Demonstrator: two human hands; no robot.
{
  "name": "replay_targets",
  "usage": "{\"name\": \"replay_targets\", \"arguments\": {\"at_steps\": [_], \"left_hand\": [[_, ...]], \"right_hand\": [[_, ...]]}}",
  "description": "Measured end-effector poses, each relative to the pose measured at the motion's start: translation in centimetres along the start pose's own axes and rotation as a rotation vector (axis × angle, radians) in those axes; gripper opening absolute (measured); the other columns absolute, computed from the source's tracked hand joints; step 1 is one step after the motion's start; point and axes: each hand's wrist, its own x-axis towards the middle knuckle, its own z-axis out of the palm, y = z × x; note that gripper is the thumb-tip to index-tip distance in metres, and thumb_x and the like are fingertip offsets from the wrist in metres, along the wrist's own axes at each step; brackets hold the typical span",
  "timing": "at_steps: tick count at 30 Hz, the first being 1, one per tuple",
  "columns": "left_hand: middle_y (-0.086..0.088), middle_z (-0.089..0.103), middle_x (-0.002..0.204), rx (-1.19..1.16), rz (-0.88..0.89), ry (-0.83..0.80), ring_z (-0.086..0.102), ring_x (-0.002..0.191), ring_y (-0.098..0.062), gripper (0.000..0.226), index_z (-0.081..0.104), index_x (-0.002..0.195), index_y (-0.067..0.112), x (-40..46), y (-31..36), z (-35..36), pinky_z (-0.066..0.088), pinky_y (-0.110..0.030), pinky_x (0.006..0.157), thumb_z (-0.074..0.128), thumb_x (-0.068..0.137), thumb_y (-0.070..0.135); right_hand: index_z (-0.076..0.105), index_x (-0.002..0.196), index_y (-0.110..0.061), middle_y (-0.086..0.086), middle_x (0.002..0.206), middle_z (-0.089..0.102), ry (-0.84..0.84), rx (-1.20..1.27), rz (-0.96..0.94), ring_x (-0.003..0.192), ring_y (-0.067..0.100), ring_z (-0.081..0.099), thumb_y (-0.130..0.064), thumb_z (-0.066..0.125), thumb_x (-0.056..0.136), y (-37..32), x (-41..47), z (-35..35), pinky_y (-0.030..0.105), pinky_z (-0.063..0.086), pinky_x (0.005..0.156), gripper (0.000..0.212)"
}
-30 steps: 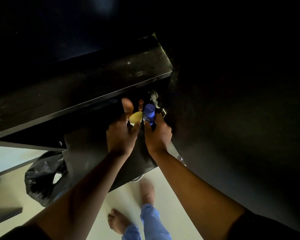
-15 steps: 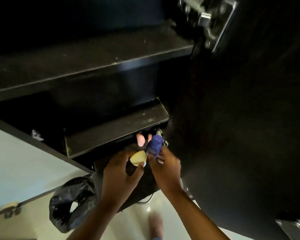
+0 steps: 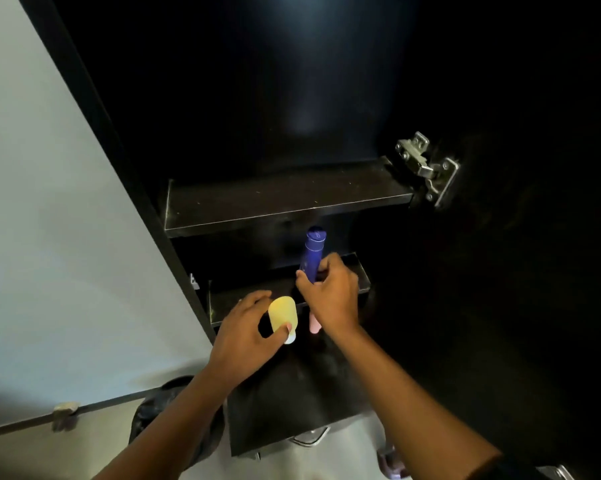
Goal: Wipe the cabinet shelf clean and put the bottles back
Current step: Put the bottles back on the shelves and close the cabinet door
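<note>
**shelfguy:** Blue bottle (image 3: 313, 252) sitting upright in the right hand (image 3: 330, 299), fingers (image 3: 328, 263) wrapped round its lower part, thumb pressing the left side. Poking up in front of the lower shelf (image 3: 356, 271), cap reaching just under the edge of the upper shelf (image 3: 274, 202). Can't tell if touching the lower shelf or only hanging in front of it.

**dustbunny:** Seeing something pink (image 3: 314, 323) below that hand too. Looking like a second thin bottle or tube, sticking out under the palm. Too dim to say if being gripped along with the blue one.

**shelfguy:** Yellow bottle (image 3: 283, 317) sitting in the left hand (image 3: 247, 332), pinched between thumb and fingers, whitish cap end pointing down. Hovering just in front of the lower shelf's front edge, just beside the pink thing, not resting on anything.

**dustbunny:** So both hands closed on stuff, both held low and near each other at the lower shelf.

**shelfguy:** Yep. Upper shelf looking bare and dark, with a few pale specks along it. Metal hinge (image 3: 427, 168) shining at its right end, with the dark open door (image 3: 517, 271) filling the right side. Pale wall (image 3: 49, 202) running down the left, black bag (image 3: 160, 407) peeking out under the left forearm.
</note>
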Motion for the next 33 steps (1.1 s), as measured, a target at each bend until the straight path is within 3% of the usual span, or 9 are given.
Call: {"name": "replay_targets", "arguments": {"at_steps": [7, 9, 14, 18, 22, 25, 27, 31, 33], "left_hand": [[0.006, 0.062, 0.147, 0.030, -0.082, -0.064, 0.059, 0.134, -0.015, 0.077, 0.056, 0.149, 0.025, 0.2, -1.4, 0.4, 0.052, -0.038, 0.110, 0.062, 0.085, 0.068], [0.005, 0.061, 0.150, 0.060, -0.107, -0.072, 0.057, 0.138, -0.017, 0.074, 0.054, 0.151, 0.027, 0.1, -1.5, 0.6, 0.050, -0.039, 0.113, 0.064, 0.088, 0.065], [0.001, 0.055, 0.156, 0.097, -0.155, -0.063, 0.050, 0.146, -0.022, 0.071, 0.050, 0.154, 0.025, 0.1, -1.4, 1.2, 0.045, -0.039, 0.117, 0.068, 0.093, 0.057], [0.001, 0.054, 0.157, 0.111, -0.179, -0.070, 0.048, 0.147, -0.023, 0.073, 0.048, 0.156, 0.024, 0.2, -1.3, 1.4, 0.044, -0.039, 0.117, 0.066, 0.094, 0.058], [0.000, 0.057, 0.154, 0.093, -0.197, -0.078, 0.053, 0.142, -0.023, 0.073, 0.049, 0.154, 0.022, 0.3, -1.2, 1.0, 0.047, -0.038, 0.113, 0.068, 0.093, 0.058], [0.002, 0.065, 0.142, 0.058, -0.180, -0.075, 0.063, 0.127, -0.021, 0.070, 0.056, 0.147, 0.022, 0.3, -0.9, 0.5, 0.055, -0.035, 0.103, 0.070, 0.090, 0.060], [0.006, 0.069, 0.130, 0.030, -0.146, -0.076, 0.067, 0.115, -0.017, 0.065, 0.061, 0.139, 0.024, 0.4, -0.6, 0.0, 0.058, -0.033, 0.095, 0.073, 0.087, 0.062], [0.014, 0.074, 0.122, -0.076, -0.040, -0.096, 0.069, 0.106, -0.006, 0.062, 0.066, 0.134, 0.032, 1.1, 1.2, -1.9, 0.060, -0.028, 0.094, 0.077, 0.082, 0.063], [0.018, 0.074, 0.121, -0.139, 0.008, -0.100, 0.069, 0.106, 0.000, 0.062, 0.066, 0.136, 0.034, 1.4, 2.9, -3.2, 0.059, -0.024, 0.097, 0.081, 0.080, 0.059]], "right_hand": [[0.055, 0.087, -0.017, -0.004, 0.081, 0.064, -0.060, -0.080, 0.058, 0.069, 0.012, 0.056, -0.032, 0.084, 0.082, 1.0, 1.3, 2.6, 0.020, 0.033, 0.057, 0.033], [0.057, 0.091, -0.016, -0.004, 0.085, 0.065, -0.082, -0.095, 0.062, 0.072, 0.012, 0.058, -0.032, 0.084, 0.083, 1.6, 1.4, 3.1, 0.013, 0.032, 0.057, 0.032], [0.054, 0.093, -0.020, -0.005, 0.088, 0.065, -0.101, -0.092, 0.064, 0.073, 0.008, 0.059, -0.029, 0.085, 0.084, 2.7, 1.4, 3.8, 0.012, 0.036, 0.058, 0.033], [0.053, 0.098, -0.020, -0.004, 0.093, 0.067, -0.103, -0.065, 0.059, 0.080, 0.010, 0.066, -0.028, 0.087, 0.082, 3.3, 1.3, 4.1, 0.025, 0.056, 0.071, 0.039], [0.054, 0.127, -0.020, -0.003, 0.116, 0.063, -0.077, 0.003, 0.126, 0.102, 0.011, 0.063, -0.027, 0.089, 0.080, 3.4, -0.4, 3.0, 0.025, 0.054, 0.083, 0.059], [0.057, 0.125, -0.023, -0.005, 0.117, 0.061, -0.006, 0.034, 0.102, 0.101, 0.010, 0.064, -0.012, 0.081, 0.086, 4.2, -3.5, 1.5, 0.032, 0.062, 0.085, 0.046], [0.061, 0.120, -0.025, -0.007, 0.110, 0.062, -0.066, 0.023, 0.056, 0.097, 0.009, 0.064, -0.008, 0.077, 0.087, 4.7, -5.5, 0.5, 0.040, 0.063, 0.085, 0.041], [0.050, 0.130, -0.048, -0.027, 0.119, 0.059, -0.299, 0.005, -0.028, 0.113, 0.000, 0.061, -0.031, 0.079, 0.081, 3.4, -7.7, -1.1, 0.054, 0.047, 0.112, 0.059], [0.046, 0.133, -0.050, -0.028, 0.124, 0.058, -0.289, 0.014, -0.081, 0.113, -0.002, 0.061, -0.044, 0.077, 0.080, 2.1, -7.9, -1.8, 0.054, 0.048, 0.111, 0.062]]}}
